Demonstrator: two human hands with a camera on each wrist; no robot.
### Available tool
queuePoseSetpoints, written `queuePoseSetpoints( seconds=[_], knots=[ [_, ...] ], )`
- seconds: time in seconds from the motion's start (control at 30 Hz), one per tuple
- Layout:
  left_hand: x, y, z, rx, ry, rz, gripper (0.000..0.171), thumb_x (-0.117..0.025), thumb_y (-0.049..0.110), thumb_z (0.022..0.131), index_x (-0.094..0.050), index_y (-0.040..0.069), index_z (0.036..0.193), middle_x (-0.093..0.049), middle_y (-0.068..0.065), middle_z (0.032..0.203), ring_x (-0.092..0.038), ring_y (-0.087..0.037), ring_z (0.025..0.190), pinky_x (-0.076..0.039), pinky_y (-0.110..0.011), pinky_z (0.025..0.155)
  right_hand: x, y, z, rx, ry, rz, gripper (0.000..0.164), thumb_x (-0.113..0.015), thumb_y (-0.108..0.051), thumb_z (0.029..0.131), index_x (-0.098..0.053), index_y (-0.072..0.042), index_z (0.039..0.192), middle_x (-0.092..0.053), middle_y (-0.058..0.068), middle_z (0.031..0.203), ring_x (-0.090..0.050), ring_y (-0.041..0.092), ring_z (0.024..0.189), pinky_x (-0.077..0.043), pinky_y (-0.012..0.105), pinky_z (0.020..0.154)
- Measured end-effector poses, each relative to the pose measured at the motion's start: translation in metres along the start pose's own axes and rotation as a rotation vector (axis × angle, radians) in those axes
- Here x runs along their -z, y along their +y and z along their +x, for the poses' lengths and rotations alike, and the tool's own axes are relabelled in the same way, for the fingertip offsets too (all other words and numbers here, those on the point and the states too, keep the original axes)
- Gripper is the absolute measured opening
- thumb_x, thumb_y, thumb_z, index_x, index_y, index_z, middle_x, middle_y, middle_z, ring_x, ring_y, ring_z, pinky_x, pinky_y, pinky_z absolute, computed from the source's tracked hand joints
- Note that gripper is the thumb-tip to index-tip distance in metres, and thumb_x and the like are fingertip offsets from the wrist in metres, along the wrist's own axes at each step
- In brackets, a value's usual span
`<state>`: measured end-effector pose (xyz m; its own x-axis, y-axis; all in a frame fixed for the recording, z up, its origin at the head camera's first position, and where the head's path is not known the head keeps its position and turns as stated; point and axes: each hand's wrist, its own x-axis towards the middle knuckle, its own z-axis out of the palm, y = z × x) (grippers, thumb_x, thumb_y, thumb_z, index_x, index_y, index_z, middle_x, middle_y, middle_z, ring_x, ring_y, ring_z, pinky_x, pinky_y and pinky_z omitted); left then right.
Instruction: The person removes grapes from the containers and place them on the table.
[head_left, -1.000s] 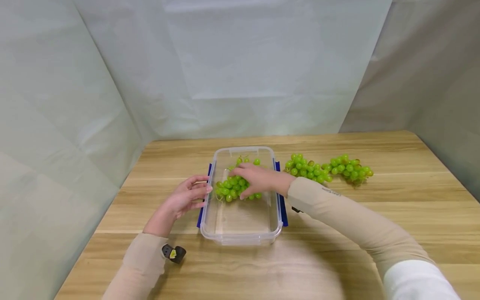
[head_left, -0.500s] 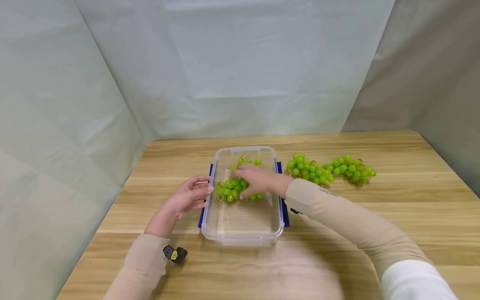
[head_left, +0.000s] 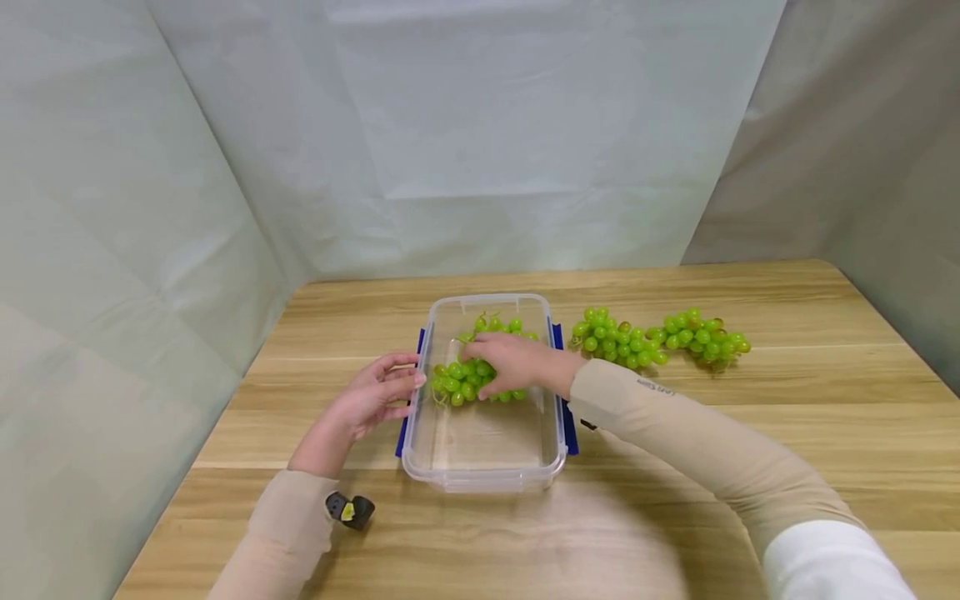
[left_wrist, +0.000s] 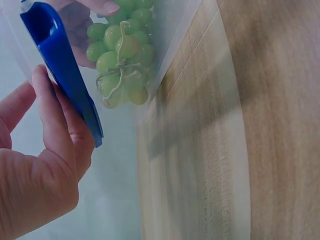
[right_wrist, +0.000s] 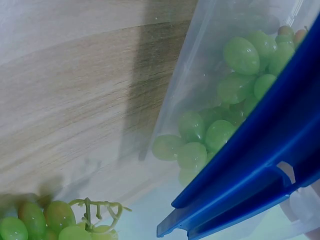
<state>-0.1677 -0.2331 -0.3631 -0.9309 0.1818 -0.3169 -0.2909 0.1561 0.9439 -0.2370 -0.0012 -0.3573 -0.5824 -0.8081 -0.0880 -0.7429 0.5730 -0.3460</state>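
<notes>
A clear plastic box with blue side clips stands on the wooden table, its top uncovered. Inside it lie green grapes: a front bunch of grapes and more grapes behind. My right hand reaches over the right wall and grips the front bunch, fingers at its far side and thumb at its near side, covering part of it. At the left wall, my left hand touches the box with loosely bent fingers. In the left wrist view, its fingers lie against the left blue clip.
Two more bunches of green grapes lie on the table right of the box: a nearer bunch and a farther bunch. Pale sheeting rises behind the table and at both sides. The right blue clip hangs folded outward.
Both hands stay almost in place, the right still on the bunch inside the box. The whole head view shifts only slightly.
</notes>
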Motion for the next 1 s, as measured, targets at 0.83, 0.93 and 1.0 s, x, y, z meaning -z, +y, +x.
queuePoseSetpoints(
  seconds=[0.83,0.93,1.0],
  knots=[
    [0.0026,0.0006,-0.0005,-0.001,-0.003,0.002,0.057,-0.058,0.015,0.094,-0.029,0.001,0.141,-0.049,-0.009,0.122,-0.059,-0.008,0.087,-0.056,-0.020,0.069,-0.0047,-0.0096,0.0027,-0.049,-0.022,-0.099,0.070,-0.081,-0.020,0.075,-0.048,-0.014,0.137,-0.052,0.006,0.137,-0.052,0.024,0.122,-0.042,0.038,0.105],
    [0.0023,0.0000,-0.0003,0.000,-0.006,0.005,0.058,-0.058,0.016,0.094,-0.029,0.001,0.142,-0.048,-0.011,0.124,-0.059,-0.008,0.088,-0.056,-0.021,0.070,-0.0055,-0.0100,0.0033,-0.062,-0.033,-0.081,0.070,-0.080,-0.022,0.075,-0.048,-0.015,0.137,-0.050,0.007,0.139,-0.051,0.024,0.124,-0.042,0.039,0.106],
    [0.0017,-0.0001,-0.0001,0.002,-0.010,0.003,0.058,-0.058,0.016,0.094,-0.028,0.001,0.142,-0.048,-0.011,0.124,-0.059,-0.009,0.088,-0.056,-0.021,0.070,-0.0062,-0.0098,0.0031,-0.073,-0.048,-0.061,0.070,-0.080,-0.022,0.076,-0.047,-0.016,0.138,-0.048,0.008,0.141,-0.049,0.025,0.126,-0.041,0.039,0.106]
  ],
)
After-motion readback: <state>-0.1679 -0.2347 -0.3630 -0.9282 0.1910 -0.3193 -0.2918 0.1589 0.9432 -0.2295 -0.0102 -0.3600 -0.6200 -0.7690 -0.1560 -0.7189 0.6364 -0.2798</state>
